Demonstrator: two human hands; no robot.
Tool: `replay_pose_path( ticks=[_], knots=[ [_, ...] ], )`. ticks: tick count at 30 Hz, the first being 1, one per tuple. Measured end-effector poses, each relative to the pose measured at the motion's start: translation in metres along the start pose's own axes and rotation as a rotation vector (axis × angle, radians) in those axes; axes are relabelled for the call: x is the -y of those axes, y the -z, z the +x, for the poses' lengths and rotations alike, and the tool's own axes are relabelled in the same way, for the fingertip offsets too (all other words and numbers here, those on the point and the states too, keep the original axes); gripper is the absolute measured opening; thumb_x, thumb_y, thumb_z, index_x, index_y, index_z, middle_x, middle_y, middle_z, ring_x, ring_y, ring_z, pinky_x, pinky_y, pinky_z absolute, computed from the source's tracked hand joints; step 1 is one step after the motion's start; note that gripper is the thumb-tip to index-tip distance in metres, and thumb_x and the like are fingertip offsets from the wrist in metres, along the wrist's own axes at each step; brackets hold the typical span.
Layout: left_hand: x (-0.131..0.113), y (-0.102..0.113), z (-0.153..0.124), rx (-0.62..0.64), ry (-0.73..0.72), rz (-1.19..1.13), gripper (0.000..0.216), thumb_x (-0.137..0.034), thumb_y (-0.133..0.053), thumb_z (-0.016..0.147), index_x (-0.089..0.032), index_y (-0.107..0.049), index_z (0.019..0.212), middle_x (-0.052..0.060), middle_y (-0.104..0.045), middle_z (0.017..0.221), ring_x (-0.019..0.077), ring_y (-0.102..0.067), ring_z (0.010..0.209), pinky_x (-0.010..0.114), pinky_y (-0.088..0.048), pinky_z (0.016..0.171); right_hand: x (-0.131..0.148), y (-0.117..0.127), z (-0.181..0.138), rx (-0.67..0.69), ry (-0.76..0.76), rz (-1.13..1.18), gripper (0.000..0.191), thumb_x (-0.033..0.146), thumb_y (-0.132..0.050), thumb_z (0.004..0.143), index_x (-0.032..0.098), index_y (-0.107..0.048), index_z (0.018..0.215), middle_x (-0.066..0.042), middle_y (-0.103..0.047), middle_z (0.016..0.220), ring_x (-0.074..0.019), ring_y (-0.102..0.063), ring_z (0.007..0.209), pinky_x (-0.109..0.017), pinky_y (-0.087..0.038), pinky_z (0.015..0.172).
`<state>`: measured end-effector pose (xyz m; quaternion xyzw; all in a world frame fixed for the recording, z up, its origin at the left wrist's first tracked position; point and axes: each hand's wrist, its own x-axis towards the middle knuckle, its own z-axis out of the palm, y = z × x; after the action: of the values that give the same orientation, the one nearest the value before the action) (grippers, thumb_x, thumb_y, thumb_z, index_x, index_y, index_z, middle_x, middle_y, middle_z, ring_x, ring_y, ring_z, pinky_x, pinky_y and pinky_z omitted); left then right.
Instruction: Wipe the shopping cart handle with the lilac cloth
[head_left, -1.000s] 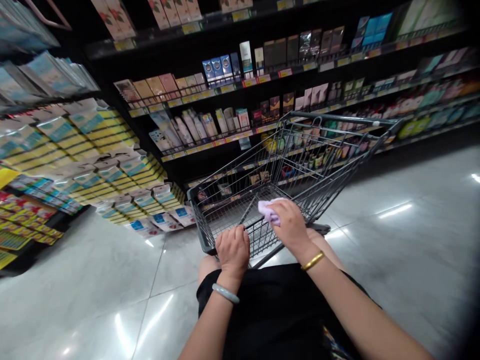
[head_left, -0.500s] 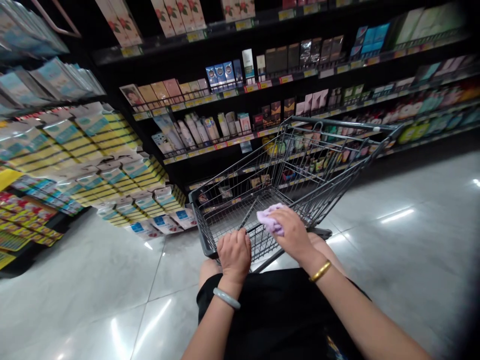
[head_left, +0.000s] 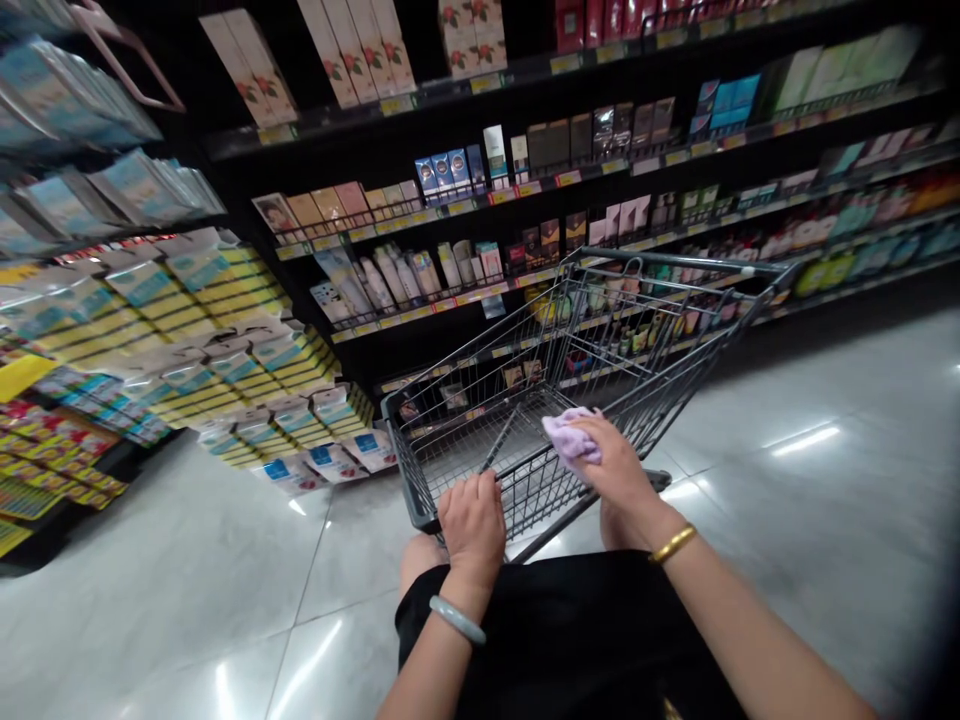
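Note:
A grey wire shopping cart (head_left: 450, 375) stands across in front of me, its basket low and its handle end at the far right. My left hand (head_left: 472, 515) is closed over the cart's near top rim, close to the left corner. In my right hand (head_left: 615, 465) is a crumpled lilac cloth (head_left: 572, 435), held against the near top rim further right. The fingertips of that hand are partly hidden behind the cloth. A dark thin bar (head_left: 500, 438) lies slanted inside the basket, just beyond my left hand.
Store shelves (head_left: 420, 310) with boxes and bottles run behind the cart. To the left hang yellow-striped packs (head_left: 292, 360), near a low rack of colourful packets (head_left: 60, 440). Shiny grey floor tiles (head_left: 187, 560) lie around the cart.
My right hand has slid to the right along the cart's rim with the cloth. My left hand keeps its hold on the rim. The view has tilted slightly upward.

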<state>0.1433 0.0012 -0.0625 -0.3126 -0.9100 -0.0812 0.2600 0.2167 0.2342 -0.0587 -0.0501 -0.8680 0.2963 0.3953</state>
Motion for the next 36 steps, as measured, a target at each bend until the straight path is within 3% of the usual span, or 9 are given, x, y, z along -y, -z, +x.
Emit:
replay_pose_path(
  ticks=[3, 5, 11, 14, 24, 28, 32, 36],
  knots=[
    [-0.001, 0.000, 0.000, -0.001, 0.008, -0.009, 0.022, -0.027, -0.046, 0.096, -0.023, -0.064, 0.107, 0.004, -0.067, 0.093, 0.0223, -0.054, 0.088, 0.038, -0.033, 0.085, -0.022, 0.010, 0.006, -0.182, -0.095, -0.107, 0.033, 0.022, -0.058, 0.078, 0.020, -0.064, 0.111, -0.009, -0.067, 0.116, -0.0284, -0.059, 0.114, -0.056, -0.033, 0.113],
    [-0.002, 0.001, 0.000, -0.001, 0.027, -0.016, 0.021, -0.027, -0.046, 0.096, -0.023, -0.064, 0.106, 0.004, -0.068, 0.092, 0.0224, -0.055, 0.088, 0.038, -0.032, 0.085, -0.027, 0.014, 0.009, -0.226, -0.109, -0.173, 0.034, 0.020, -0.058, 0.078, 0.019, -0.064, 0.111, -0.011, -0.066, 0.116, -0.0300, -0.058, 0.115, -0.058, -0.033, 0.112],
    [-0.007, 0.004, 0.003, 0.030, 0.065, -0.023, 0.020, -0.026, -0.047, 0.094, -0.024, -0.065, 0.103, 0.005, -0.068, 0.091, 0.0232, -0.055, 0.087, 0.039, -0.032, 0.083, 0.021, -0.008, -0.004, 0.064, 0.089, 0.014, 0.028, 0.023, -0.061, 0.083, 0.023, -0.064, 0.111, -0.006, -0.068, 0.112, -0.0241, -0.060, 0.112, -0.055, -0.034, 0.115],
    [-0.008, 0.005, 0.003, 0.041, 0.072, -0.026, 0.019, -0.027, -0.047, 0.094, -0.024, -0.065, 0.102, 0.004, -0.068, 0.091, 0.0232, -0.055, 0.087, 0.039, -0.032, 0.083, 0.032, -0.016, -0.009, 0.131, 0.175, 0.094, 0.029, 0.024, -0.061, 0.084, 0.024, -0.063, 0.112, -0.005, -0.068, 0.114, -0.0226, -0.059, 0.115, -0.055, -0.031, 0.116],
    [-0.021, 0.014, 0.003, 0.050, 0.094, -0.047, 0.020, -0.025, -0.046, 0.094, -0.024, -0.065, 0.097, 0.005, -0.067, 0.085, 0.0232, -0.054, 0.084, 0.039, -0.030, 0.081, -0.046, 0.016, 0.012, -0.119, -0.021, -0.104, 0.037, 0.026, -0.059, 0.080, 0.019, -0.062, 0.116, -0.011, -0.065, 0.120, -0.0275, -0.057, 0.119, -0.057, -0.029, 0.115],
    [-0.030, 0.015, 0.003, 0.044, 0.095, -0.048, 0.020, -0.025, -0.045, 0.095, -0.023, -0.065, 0.097, 0.005, -0.066, 0.084, 0.0233, -0.054, 0.084, 0.039, -0.030, 0.081, -0.039, 0.013, 0.010, -0.187, -0.052, -0.189, 0.035, 0.023, -0.058, 0.077, 0.020, -0.062, 0.112, -0.010, -0.066, 0.115, -0.0289, -0.057, 0.116, -0.057, -0.031, 0.113],
    [-0.038, 0.011, 0.001, 0.053, 0.084, -0.063, 0.021, -0.026, -0.044, 0.096, -0.024, -0.064, 0.098, 0.005, -0.066, 0.084, 0.0229, -0.054, 0.084, 0.038, -0.030, 0.080, -0.018, 0.001, 0.001, -0.124, 0.008, -0.150, 0.036, 0.023, -0.060, 0.077, 0.021, -0.060, 0.113, -0.009, -0.066, 0.112, -0.0280, -0.059, 0.112, -0.057, -0.031, 0.114],
    [-0.047, 0.010, 0.001, 0.081, 0.058, -0.077, 0.021, -0.025, -0.044, 0.096, -0.023, -0.064, 0.098, 0.005, -0.066, 0.085, 0.0228, -0.055, 0.084, 0.038, -0.032, 0.079, -0.022, 0.004, -0.003, -0.125, 0.025, -0.101, 0.035, 0.023, -0.059, 0.078, 0.021, -0.060, 0.114, -0.009, -0.066, 0.113, -0.0270, -0.059, 0.113, -0.057, -0.029, 0.116]
  ],
)
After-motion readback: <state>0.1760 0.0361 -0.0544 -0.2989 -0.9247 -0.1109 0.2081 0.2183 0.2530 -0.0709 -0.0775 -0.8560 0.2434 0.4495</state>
